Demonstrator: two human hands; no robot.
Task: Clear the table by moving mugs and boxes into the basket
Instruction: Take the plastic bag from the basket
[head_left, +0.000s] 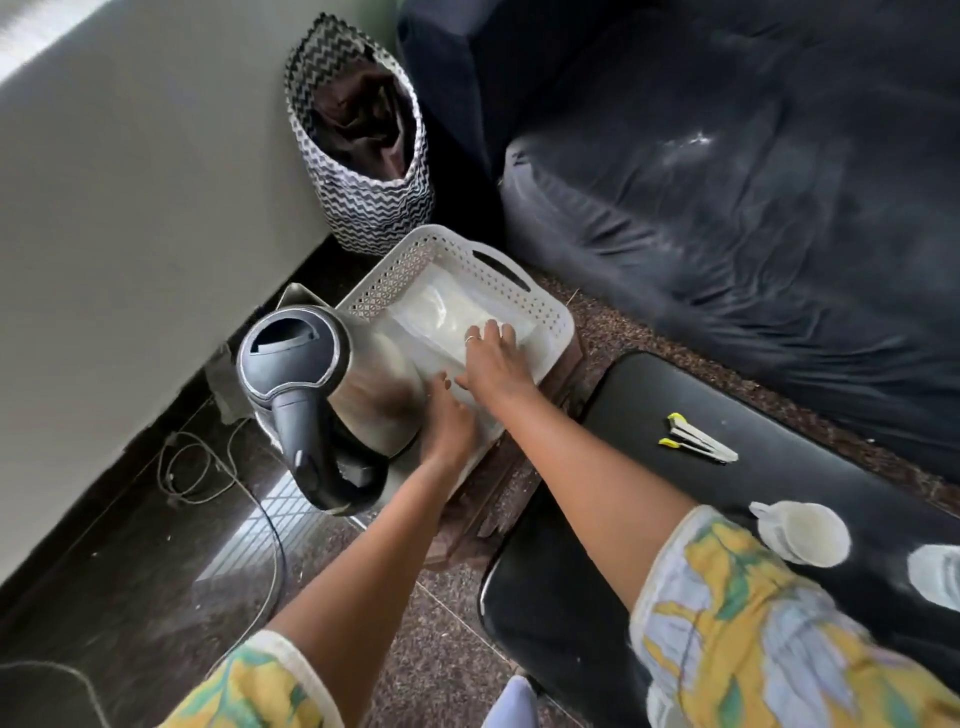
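One white basket (410, 262) holding one pale box (436, 325), right hand (496, 364) flat on it with fingers spread, left hand (449, 423) at its near end with grip unclear, two mugs at the black table's (779, 467) near right edge, first mug (802, 532), second mug (937, 574), one kettle (322, 379) beside the basket.

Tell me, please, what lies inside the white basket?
A pale white box lies in the basket, with the right hand resting on it. The box covers the basket's floor.

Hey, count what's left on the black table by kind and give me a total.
Mugs: 2, the second cut off by the frame edge
Yellow-capped pens: 2
Total: 4
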